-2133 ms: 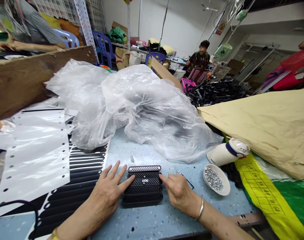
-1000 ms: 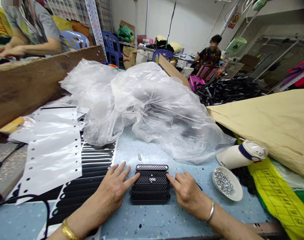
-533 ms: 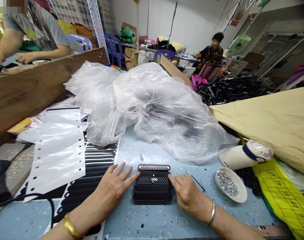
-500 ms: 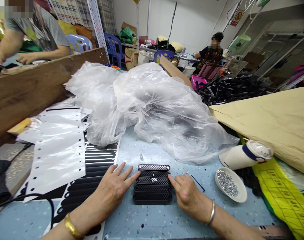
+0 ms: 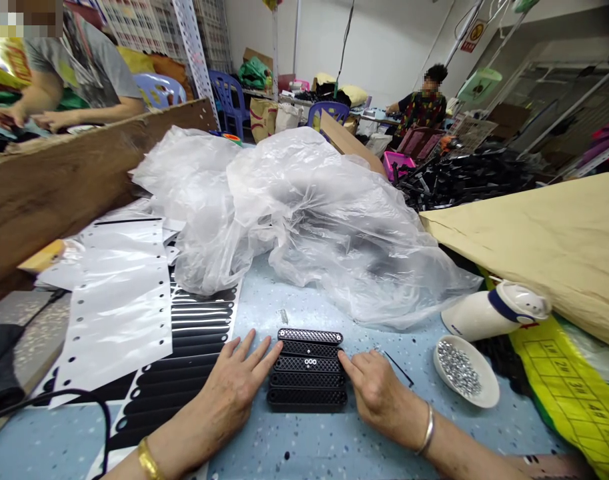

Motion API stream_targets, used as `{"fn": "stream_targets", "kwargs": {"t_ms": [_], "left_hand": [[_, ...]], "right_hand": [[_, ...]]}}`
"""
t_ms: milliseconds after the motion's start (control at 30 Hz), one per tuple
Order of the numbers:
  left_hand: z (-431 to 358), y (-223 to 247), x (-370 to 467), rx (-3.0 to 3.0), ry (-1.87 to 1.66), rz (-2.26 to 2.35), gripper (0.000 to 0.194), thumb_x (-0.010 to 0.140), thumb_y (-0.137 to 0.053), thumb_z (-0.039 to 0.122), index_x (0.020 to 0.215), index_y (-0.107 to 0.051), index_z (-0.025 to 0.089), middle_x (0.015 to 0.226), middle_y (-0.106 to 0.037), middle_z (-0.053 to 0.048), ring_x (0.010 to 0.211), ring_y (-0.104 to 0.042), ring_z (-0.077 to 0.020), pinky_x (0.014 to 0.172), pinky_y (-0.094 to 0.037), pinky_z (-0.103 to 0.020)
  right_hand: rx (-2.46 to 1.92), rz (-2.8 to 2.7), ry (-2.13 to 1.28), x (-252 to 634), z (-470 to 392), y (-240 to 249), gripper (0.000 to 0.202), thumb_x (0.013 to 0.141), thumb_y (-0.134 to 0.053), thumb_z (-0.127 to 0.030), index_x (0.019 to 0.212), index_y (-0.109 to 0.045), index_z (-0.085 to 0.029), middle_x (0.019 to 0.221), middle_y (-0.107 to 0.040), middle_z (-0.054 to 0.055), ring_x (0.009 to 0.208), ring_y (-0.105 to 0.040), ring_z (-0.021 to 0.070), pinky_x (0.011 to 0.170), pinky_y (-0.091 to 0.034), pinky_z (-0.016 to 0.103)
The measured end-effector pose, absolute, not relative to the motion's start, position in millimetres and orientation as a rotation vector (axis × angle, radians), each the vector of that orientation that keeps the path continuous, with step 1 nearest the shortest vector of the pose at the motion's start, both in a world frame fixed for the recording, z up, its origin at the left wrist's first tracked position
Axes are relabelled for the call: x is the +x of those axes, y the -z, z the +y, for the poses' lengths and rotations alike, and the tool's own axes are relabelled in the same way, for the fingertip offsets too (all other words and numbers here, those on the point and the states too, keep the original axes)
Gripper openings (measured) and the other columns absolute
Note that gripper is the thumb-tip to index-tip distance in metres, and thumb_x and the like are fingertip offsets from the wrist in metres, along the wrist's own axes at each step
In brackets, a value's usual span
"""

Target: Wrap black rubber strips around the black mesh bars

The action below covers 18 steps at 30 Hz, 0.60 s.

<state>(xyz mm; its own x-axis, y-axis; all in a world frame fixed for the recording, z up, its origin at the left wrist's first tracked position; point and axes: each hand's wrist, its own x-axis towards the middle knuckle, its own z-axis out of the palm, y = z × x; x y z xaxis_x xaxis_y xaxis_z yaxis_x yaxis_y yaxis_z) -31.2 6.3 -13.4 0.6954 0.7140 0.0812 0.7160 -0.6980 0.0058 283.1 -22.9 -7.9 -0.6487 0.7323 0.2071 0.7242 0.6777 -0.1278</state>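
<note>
Several black textured strips (image 5: 308, 380) lie stacked in rows on the blue speckled table, with small white rings (image 5: 310, 362) near their middle. My left hand (image 5: 239, 379) rests at the strips' left side, fingers spread, its index fingertip touching the left end of an upper strip. On the other side, my right hand (image 5: 375, 385) has its index finger extended to the right end of an upper strip, the other fingers curled under. A white bowl of small silvery pieces (image 5: 459, 369) sits right of my right hand. A thin black rod (image 5: 398, 369) lies between them.
Crumpled clear plastic (image 5: 304, 207) covers the table's far part. White sheets (image 5: 119, 287) and black strips (image 5: 169, 380) lie left. A white bottle (image 5: 489, 310) and yellow bag (image 5: 559, 380) are right. A wooden board (image 5: 84, 180) borders the left; two people sit beyond.
The view has shifted very slightly. My hands stay at the two ends of the strips. The person at the far left has moved their hands and leaned to the right.
</note>
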Motion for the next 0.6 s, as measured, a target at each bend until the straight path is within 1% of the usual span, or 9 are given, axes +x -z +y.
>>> {"fn": "stream_targets", "kwargs": {"t_ms": [167,300,433,567,600], "left_hand": [[9.8,11.3,-26.9,-2.865,0.029,-1.113,0.065,0.076,-0.045,0.001,0.141,-0.046,0.010,0.135,-0.059,-0.016,0.126,-0.047,-0.0415,0.096,-0.037,-0.054],[13.8,-4.1,-24.8,-2.890,-0.033,-0.981,0.056,0.084,-0.045,0.006,0.140,-0.044,0.004,0.132,-0.058,-0.022,0.121,-0.052,-0.0376,0.099,-0.036,-0.054],[15.3,-17.4,-23.4,-2.935,-0.130,-0.937,0.056,0.086,-0.046,0.007,0.141,-0.042,0.004,0.127,-0.060,-0.022,0.117,-0.055,-0.0363,0.099,-0.036,-0.055],[8.4,0.4,-24.3,-2.815,-0.121,-0.982,0.060,0.083,-0.045,0.003,0.143,-0.038,0.000,0.134,-0.054,-0.026,0.121,-0.051,-0.0397,0.099,-0.035,-0.055],[7.7,5.3,-25.3,-2.810,-0.110,-0.993,0.062,0.083,-0.046,0.003,0.144,-0.036,0.001,0.137,-0.052,-0.026,0.124,-0.048,-0.0399,0.100,-0.034,-0.055]], "right_hand": [[-1.163,-2.660,-0.043,282.9,-21.7,6.6,0.059,0.070,-0.042,0.003,0.128,-0.052,0.002,0.078,-0.061,0.012,0.068,-0.052,0.0242,0.059,-0.045,0.039],[-1.154,-2.677,-0.038,282.4,-20.2,3.8,0.058,0.070,-0.042,0.003,0.126,-0.053,0.002,0.078,-0.062,0.012,0.068,-0.052,0.0234,0.060,-0.045,0.038],[-1.154,-2.673,-0.025,282.1,-20.2,2.4,0.057,0.070,-0.042,0.003,0.126,-0.053,0.001,0.078,-0.062,0.012,0.068,-0.052,0.0234,0.060,-0.045,0.038],[-1.142,-2.655,-0.013,281.0,-20.9,1.6,0.056,0.071,-0.041,0.002,0.126,-0.053,0.002,0.077,-0.061,0.011,0.067,-0.052,0.0236,0.060,-0.045,0.039],[-1.138,-2.652,-0.005,280.8,-20.7,1.5,0.055,0.071,-0.041,0.003,0.126,-0.052,0.002,0.077,-0.061,0.011,0.067,-0.052,0.0235,0.059,-0.045,0.038]]}}
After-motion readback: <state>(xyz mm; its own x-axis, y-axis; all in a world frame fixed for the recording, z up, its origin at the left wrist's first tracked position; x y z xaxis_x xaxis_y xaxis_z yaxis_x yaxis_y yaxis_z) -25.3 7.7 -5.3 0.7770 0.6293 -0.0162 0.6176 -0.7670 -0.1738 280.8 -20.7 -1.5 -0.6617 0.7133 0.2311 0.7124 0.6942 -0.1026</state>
